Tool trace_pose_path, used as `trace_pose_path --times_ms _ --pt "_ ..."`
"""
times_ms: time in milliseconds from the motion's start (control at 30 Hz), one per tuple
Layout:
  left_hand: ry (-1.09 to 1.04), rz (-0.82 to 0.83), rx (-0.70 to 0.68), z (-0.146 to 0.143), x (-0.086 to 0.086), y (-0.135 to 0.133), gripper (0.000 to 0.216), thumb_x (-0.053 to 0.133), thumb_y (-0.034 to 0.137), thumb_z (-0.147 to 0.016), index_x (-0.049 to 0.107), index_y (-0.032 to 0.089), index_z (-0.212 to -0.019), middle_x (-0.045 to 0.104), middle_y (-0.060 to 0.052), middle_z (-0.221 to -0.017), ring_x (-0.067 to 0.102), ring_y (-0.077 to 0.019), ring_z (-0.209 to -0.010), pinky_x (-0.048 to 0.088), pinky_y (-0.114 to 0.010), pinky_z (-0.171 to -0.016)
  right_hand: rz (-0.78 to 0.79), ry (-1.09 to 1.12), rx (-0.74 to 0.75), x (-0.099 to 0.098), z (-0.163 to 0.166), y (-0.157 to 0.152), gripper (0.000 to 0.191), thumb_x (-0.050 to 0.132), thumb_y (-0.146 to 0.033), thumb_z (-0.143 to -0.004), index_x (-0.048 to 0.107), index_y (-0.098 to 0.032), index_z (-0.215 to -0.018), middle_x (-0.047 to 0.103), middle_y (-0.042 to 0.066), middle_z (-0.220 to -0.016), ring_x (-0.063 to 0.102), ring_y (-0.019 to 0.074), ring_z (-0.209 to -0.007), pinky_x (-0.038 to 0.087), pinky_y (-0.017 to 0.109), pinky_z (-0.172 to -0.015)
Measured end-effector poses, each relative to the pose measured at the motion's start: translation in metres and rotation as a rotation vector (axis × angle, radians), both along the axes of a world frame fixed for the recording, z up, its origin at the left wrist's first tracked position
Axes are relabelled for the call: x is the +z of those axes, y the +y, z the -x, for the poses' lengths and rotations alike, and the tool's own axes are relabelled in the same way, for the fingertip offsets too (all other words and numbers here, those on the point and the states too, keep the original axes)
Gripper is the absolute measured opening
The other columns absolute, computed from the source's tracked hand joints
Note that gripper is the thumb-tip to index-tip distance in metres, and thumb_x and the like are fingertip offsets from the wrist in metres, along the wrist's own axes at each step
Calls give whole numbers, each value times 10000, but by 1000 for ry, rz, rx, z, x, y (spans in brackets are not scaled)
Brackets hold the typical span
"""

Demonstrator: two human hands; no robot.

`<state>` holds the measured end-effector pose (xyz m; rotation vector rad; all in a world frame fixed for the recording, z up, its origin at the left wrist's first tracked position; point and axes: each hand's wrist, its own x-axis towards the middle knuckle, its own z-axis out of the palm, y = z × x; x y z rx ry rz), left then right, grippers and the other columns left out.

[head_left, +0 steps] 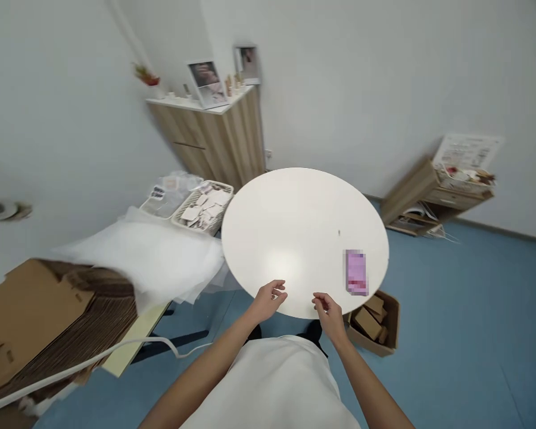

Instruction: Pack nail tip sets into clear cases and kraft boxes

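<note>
White shirt (277, 381) sits behind 2 hands (268, 299) (330, 312); purple item (356, 271) is pixelated, unreadable.

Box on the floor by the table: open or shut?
Open. Looking down into the box, no flaps cover its top, and brown cardboard pieces show inside.

on the white table (290, 205), the purple item (356, 272) at near right is pixelated beyond reading, the dark speck (339, 233) too small to identify; the cardboard stack (84, 322), near left, is cut off.
</note>
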<state>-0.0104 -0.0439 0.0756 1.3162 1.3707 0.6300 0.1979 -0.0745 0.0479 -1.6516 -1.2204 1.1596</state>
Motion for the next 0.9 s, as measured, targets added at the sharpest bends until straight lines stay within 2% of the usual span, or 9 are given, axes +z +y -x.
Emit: trace_pose_path --times_ms 100,167,300,433,567,733,900 --pt "-18 -22 199 57 -10 -10 376 536 338 -732 536 168 -1067 610 -90 -989 592 -153 -783 477 -293 -705 39 85 156 13 70 12 330 541 -473 -689 614 -197 -855 644 69 -796 586 199 -729 468 342 -672" --pt "-35 -42 285 87 -17 -16 369 540 329 -730 539 158 -1058 616 -92 -966 593 -154 -781 477 -299 -714 85 205 191 23 112 17 307 558 -455 -681 607 -200 -845 634 51 -776 578 169 -694 470 321 -667" --pt "-51 -44 368 123 -22 -22 361 538 316 -728 541 151 -1049 622 -89 -946 596 -159 -800 474 -303 -730 237 396 287 38 172 23 256 582 -402 -679 597 -202 -838 616 18 -746 546 112 -591 460 282 -628" --pt "-33 -37 456 142 -19 -20 359 548 306 -711 554 143 -1030 627 -89 -938 599 -158 -798 471 -298 -736 352 452 400 41 193 36 239 590 -371 -679 593 -199 -846 613 17 -781 541 102 -596 454 268 -622" --pt "-3 -5 447 161 -11 -12 399 573 371 -691 566 173 -1037 624 -85 -968 597 -172 -799 475 -296 -706 461 442 446 33 196 66 252 590 -359 -676 588 -201 -872 612 29 -841 548 102 -615 449 258 -619" --pt "78 74 473 191 -9 8 454 575 424 -681 557 176 -1062 595 -100 -1026 584 -195 -838 468 -302 -718 486 433 467 23 211 111 288 584 -376 -665 582 -209 -899 611 37 -878 556 106 -638 440 259 -626" --pt "61 130 524 209 -9 34 510 541 456 -710 503 166 -1128 567 -108 -1066 573 -194 -877 467 -303 -730 471 347 570 26 237 150 320 584 -388 -659 586 -192 -912 615 46 -881 552 111 -661 421 272 -647"
